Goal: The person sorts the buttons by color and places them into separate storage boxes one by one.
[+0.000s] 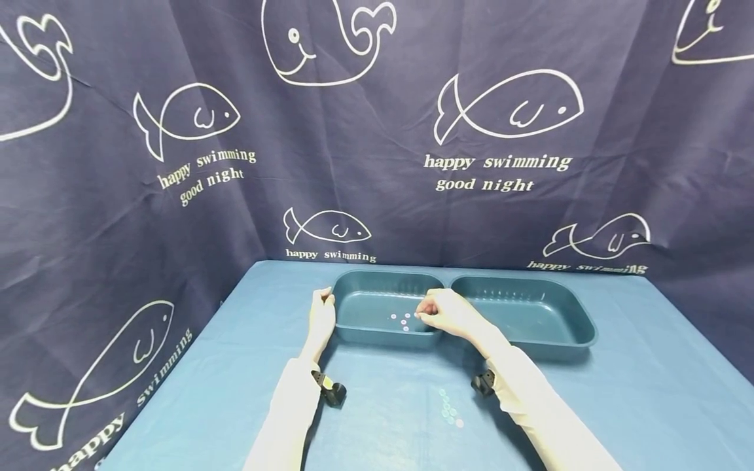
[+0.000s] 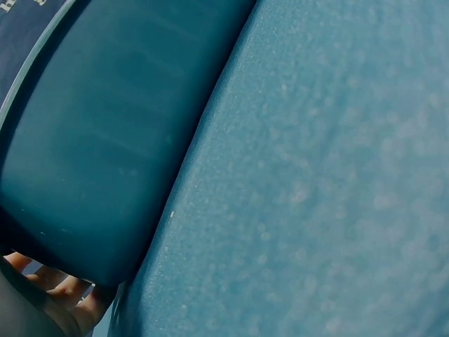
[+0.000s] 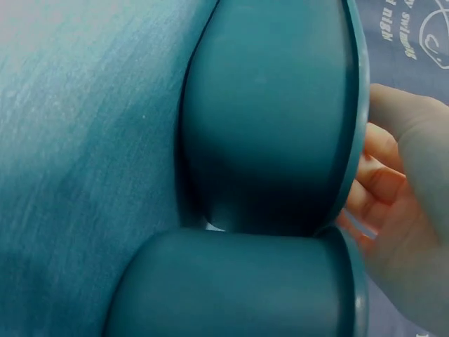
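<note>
Two teal plastic bins stand end to end on the table. At the outer end of the left bin (image 1: 377, 337), my left hand (image 1: 322, 317) holds its wall near the rim; its bent fingers (image 2: 69, 291) show against the outside in the left wrist view. My right hand (image 1: 450, 313) is over the other end of that bin, thumb and fingers curled together with a small pink ring at their tips. The right wrist view hides those tips behind the rim. Several small pink rings (image 1: 404, 322) lie on the left bin's floor.
The right bin (image 1: 565, 337) adjoins the left one. Several small pale green rings (image 1: 446, 411) and a pink ring (image 1: 459, 423) lie on the blue tablecloth (image 1: 377, 418) between my forearms. A dark curtain (image 1: 377, 176) with fish drawings hangs behind the table.
</note>
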Available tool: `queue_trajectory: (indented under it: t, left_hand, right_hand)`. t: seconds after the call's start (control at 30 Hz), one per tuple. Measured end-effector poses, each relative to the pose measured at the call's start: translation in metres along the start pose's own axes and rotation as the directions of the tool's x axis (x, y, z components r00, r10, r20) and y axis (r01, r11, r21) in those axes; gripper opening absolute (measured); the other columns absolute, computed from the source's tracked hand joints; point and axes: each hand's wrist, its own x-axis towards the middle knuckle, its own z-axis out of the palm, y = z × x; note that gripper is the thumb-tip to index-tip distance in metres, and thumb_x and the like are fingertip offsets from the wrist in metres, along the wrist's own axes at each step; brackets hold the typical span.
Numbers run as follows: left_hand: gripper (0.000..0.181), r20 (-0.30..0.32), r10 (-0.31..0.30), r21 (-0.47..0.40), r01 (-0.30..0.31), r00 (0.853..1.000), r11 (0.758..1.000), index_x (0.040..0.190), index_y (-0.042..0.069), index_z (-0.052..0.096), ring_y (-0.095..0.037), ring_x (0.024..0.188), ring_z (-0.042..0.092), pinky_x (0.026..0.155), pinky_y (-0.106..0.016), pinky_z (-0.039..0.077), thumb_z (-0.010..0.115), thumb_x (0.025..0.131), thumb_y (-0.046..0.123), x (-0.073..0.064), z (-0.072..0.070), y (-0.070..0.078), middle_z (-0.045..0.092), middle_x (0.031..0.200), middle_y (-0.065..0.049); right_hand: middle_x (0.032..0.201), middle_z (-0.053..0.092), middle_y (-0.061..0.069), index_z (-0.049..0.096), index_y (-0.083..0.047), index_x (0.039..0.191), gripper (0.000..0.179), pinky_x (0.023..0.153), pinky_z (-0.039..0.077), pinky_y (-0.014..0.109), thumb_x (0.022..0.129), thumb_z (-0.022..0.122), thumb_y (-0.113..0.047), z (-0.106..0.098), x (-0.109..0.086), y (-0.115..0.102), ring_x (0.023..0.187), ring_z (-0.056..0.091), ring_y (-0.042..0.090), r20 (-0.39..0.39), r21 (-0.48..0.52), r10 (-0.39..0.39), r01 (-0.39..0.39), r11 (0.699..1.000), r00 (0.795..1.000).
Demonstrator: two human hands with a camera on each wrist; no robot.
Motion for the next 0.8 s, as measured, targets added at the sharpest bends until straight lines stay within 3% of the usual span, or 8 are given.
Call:
queue_trajectory:
  t: [0.33, 0.5, 0.8]
  left_hand:
    - [0.025, -0.002, 0.01, 0.001, -0.01, 1.0, 1.0, 0.117, -0.007, 0.046, -0.039, 0.114, 0.05, 0.1, -0.05, 0.036, 0.042, 0.095, 0.003, -0.001, 0.0, -0.001, 0.054, 0.118, -0.027]
    - [0.025, -0.007, 0.025, -0.004, -0.025, 1.0, 1.0, 0.117, -0.007, 0.047, -0.04, 0.114, 0.05, 0.1, -0.05, 0.037, 0.042, 0.094, 0.003, -0.002, 0.001, -0.002, 0.054, 0.118, -0.028]
    - [0.026, -0.001, 0.006, -0.012, -0.006, 1.0, 1.0, 0.118, -0.007, 0.046, -0.039, 0.116, 0.049, 0.101, -0.05, 0.036, 0.041, 0.095, 0.004, -0.001, 0.001, -0.003, 0.053, 0.119, -0.028]
  right_hand:
    - [0.071, 0.057, -0.008, 0.074, -0.01, 0.082, 0.008, 0.063, 0.046, 0.023, 0.081, 0.069, -0.016, 0.007, 0.006, 0.004, 0.067, 0.057, 0.005, -0.006, -0.035, 0.022, -0.022, 0.999, 1.0]
    - [0.07, 0.056, -0.007, 0.074, -0.01, 0.081, 0.008, 0.062, 0.045, 0.024, 0.08, 0.069, -0.015, 0.01, 0.009, 0.008, 0.066, 0.056, 0.007, -0.013, -0.065, -0.002, 0.001, 0.998, 1.0]
    - [0.069, 0.056, -0.007, 0.074, -0.011, 0.08, 0.006, 0.064, 0.045, 0.026, 0.08, 0.069, -0.015, 0.014, 0.011, 0.012, 0.068, 0.058, 0.009, -0.026, -0.082, 0.011, -0.013, 0.997, 1.0]
